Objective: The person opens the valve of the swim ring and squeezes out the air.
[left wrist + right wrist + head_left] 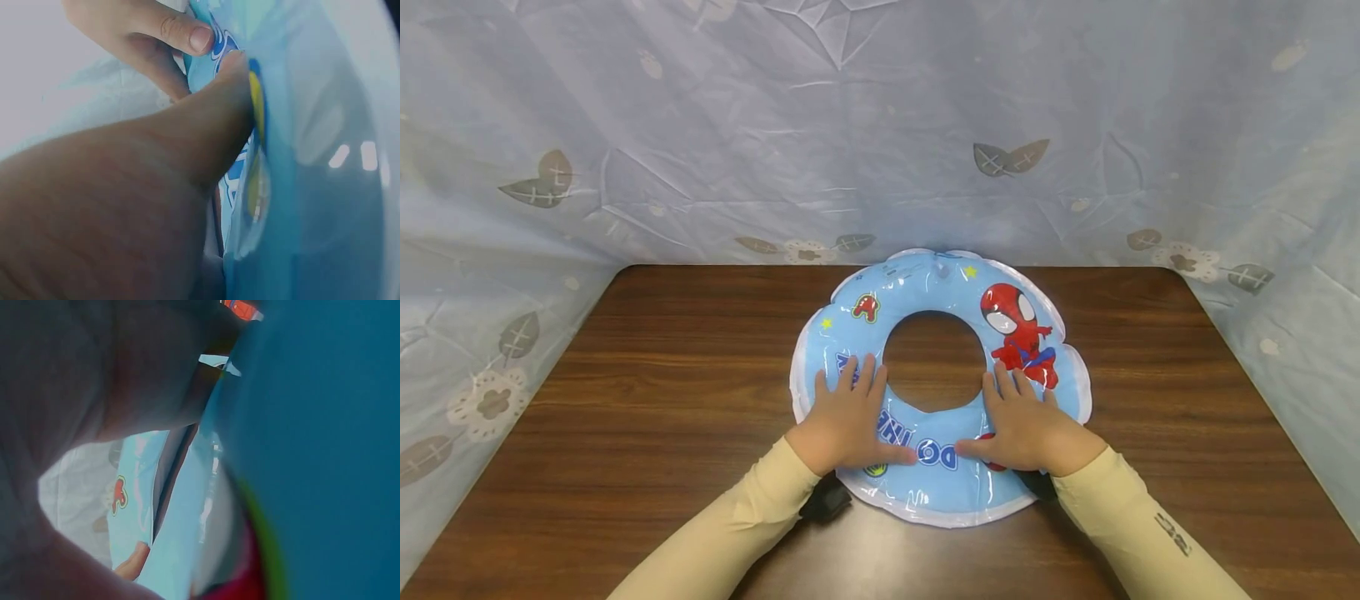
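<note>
Swim ring [934, 429] lies on the bench [685, 392], with the left hand [844, 421] at its eight o'clock and the right hand [1024, 427] at its four. Each grip is released, fingers spread over the surface. Pressing or steadying seems the step in hand; next probably calls for even pressure. Count: one ring, two hands, one bench.
</note>
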Demonstrator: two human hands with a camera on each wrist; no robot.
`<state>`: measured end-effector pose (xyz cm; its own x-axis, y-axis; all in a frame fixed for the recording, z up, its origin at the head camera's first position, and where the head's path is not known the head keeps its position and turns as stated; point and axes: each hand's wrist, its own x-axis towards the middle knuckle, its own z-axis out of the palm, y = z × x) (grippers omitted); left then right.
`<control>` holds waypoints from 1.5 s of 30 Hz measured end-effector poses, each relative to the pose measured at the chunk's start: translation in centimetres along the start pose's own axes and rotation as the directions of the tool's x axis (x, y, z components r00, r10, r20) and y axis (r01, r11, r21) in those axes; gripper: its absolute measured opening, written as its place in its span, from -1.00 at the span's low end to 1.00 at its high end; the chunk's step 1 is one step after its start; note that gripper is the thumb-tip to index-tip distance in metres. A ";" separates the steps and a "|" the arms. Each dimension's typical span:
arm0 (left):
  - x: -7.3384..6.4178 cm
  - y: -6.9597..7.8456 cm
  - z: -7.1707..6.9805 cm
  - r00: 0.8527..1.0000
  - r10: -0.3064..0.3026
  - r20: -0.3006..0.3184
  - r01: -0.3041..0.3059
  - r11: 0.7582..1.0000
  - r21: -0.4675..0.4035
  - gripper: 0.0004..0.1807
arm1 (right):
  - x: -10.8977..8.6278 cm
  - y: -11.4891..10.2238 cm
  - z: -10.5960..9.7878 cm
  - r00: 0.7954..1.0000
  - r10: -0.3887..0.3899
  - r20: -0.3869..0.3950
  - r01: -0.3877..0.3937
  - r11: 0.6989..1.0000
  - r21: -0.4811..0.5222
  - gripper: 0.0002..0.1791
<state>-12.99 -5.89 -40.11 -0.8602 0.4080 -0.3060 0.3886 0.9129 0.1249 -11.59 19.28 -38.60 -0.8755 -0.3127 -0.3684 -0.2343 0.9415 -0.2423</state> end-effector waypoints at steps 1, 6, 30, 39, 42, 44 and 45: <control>0.0 0.0 0.0 1.000 -0.002 0.000 0.002 1.000 0.005 0.39 | 0.0 0.0 0.0 1.000 0.000 -0.001 0.000 1.000 -0.001 0.28; 0.0 0.2 0.1 1.000 -0.007 0.002 0.007 1.000 0.012 0.40 | 0.1 0.0 0.0 1.000 0.000 -0.003 0.000 1.000 -0.014 0.29; 0.5 -1.1 -0.4 0.998 0.053 -0.019 -0.053 0.998 -0.036 0.36 | -0.1 1.1 -1.0 0.997 -0.064 -0.036 0.066 0.997 0.034 0.17; -0.6 -0.8 -1.5 0.995 0.037 -0.097 -0.047 0.993 -0.109 0.36 | 0.0 1.5 -1.3 0.993 -0.020 -0.113 0.024 0.999 0.034 0.22; -1.0 -0.1 -1.5 0.997 0.006 -0.077 -0.015 0.993 -0.121 0.39 | 0.0 1.7 -1.3 0.995 -0.006 -0.095 0.010 0.999 0.043 0.26; -1.1 0.2 -1.3 0.998 -0.011 -0.060 0.005 0.994 -0.113 0.42 | 0.1 1.8 -1.2 0.997 -0.005 -0.083 0.009 0.999 0.047 0.29; -1.1 0.3 -1.1 0.998 -0.018 -0.055 0.012 0.994 -0.106 0.42 | 0.1 1.8 -1.2 0.997 -0.005 -0.076 0.008 0.999 0.046 0.29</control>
<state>-12.26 -6.03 -38.67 -0.8836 0.3919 -0.2563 0.3414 0.9138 0.2202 -12.59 21.08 -38.04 -0.9039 -0.3067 -0.2981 -0.2219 0.9321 -0.2861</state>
